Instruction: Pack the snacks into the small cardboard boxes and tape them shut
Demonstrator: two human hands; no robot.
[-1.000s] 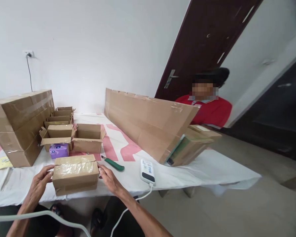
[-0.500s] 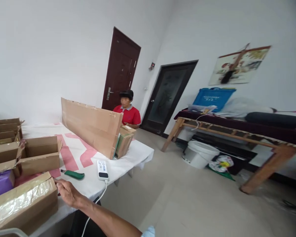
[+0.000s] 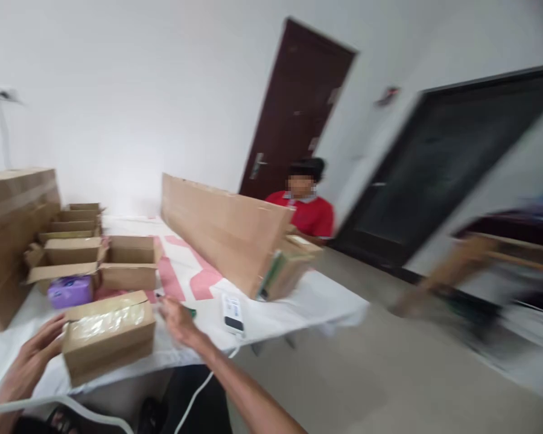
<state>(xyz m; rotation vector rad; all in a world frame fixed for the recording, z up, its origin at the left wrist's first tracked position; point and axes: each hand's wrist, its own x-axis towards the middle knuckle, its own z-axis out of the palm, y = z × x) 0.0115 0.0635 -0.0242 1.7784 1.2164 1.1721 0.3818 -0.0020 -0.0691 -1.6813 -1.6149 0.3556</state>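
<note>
A small cardboard box sealed with clear tape [image 3: 108, 334] lies at the near edge of the table [image 3: 298, 301], which has a white and pink cover. My left hand [image 3: 34, 358] is at the box's left end, fingers stretched out and touching or almost touching it. My right hand [image 3: 176, 319] hovers just off the box's right end with a small gap, fingers apart and holding nothing. It covers most of a green cutter [image 3: 190, 311]. The picture is motion-blurred.
A purple pack [image 3: 70, 291] and several open boxes [image 3: 129, 265] lie behind the taped box. Big sealed cartons [image 3: 9, 229] are stacked at left. A white device [image 3: 232, 313] on a cable lies right of my hand. Behind a standing cardboard sheet [image 3: 221, 226] sits a person in red [image 3: 310, 211].
The view swung right toward the room, then back left to the table. My right hand has come off the box's right end; my left hand is back in view.
</note>
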